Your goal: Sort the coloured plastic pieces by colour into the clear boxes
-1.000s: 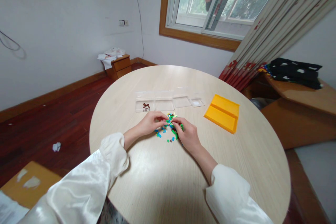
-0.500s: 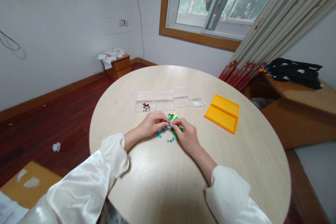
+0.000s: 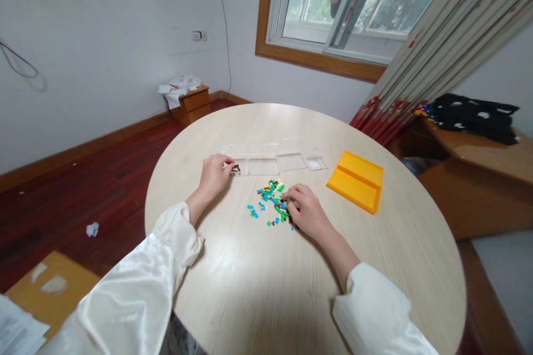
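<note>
My left hand (image 3: pixel 215 173) reaches over the leftmost compartment of the clear plastic boxes, beside the brown building bricks (image 3: pixel 236 168) lying in it. Its fingers are bent together, and whatever sits between the tips is hidden. On the table, a pile of small building bricks (image 3: pixel 268 191) in blue, green, yellow and brown is spread out. At the pile's right side is my right hand (image 3: pixel 306 208), thumb and fingers curled in close among the pieces. I cannot make out what its fingertips hold.
Clear plastic boxes (image 3: pixel 264 172) stand in a row behind the pile, lids raised. To their right lies a yellow two-part tray (image 3: pixel 358 196). All this rests on a round pale wooden table (image 3: pixel 258 288). A wooden cabinet (image 3: pixel 491 177) stands at the right.
My hands have come apart from over the pile. The left one moved up and left to the box of brown bricks; the right stayed at the pile's right side. The view shifted slightly.
</note>
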{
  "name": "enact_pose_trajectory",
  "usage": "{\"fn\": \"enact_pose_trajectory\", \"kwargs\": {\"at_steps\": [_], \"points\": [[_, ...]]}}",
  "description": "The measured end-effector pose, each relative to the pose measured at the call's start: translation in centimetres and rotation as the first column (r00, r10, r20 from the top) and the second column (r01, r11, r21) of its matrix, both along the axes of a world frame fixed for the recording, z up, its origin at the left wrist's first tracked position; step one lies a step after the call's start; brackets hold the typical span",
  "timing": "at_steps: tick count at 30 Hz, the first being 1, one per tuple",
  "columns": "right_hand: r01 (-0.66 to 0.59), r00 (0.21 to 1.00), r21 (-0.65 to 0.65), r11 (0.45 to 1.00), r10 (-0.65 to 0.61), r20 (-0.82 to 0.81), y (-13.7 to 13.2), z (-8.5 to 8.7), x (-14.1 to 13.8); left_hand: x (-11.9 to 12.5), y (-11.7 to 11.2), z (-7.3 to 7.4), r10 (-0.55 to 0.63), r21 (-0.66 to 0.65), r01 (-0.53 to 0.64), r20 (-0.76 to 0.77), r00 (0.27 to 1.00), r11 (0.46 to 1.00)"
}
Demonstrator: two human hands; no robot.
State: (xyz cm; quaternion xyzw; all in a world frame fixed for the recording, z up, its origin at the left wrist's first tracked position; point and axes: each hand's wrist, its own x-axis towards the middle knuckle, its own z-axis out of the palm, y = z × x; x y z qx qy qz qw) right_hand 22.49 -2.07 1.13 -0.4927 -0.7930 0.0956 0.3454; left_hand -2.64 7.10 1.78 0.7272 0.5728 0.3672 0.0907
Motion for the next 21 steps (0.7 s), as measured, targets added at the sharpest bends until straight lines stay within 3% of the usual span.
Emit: {"fn": "enact_pose_trajectory", "kwargs": {"at_steps": [10, 21], "points": [[-0.031, 0.99, -0.06, 0.998, 0.039, 0.135, -0.5, 0.43, -0.59, -0.35, 0.31, -0.68, 0.061, -0.094, -0.068, -0.078, 0.995, 0.993], [0.02, 0.983, -0.089, 0.996, -0.003, 0.183, -0.75, 0.69, -0.87, -0.1, 0.29, -0.71, 0.072, -0.058, -0.074, -0.037, 0.997, 0.996]]}}
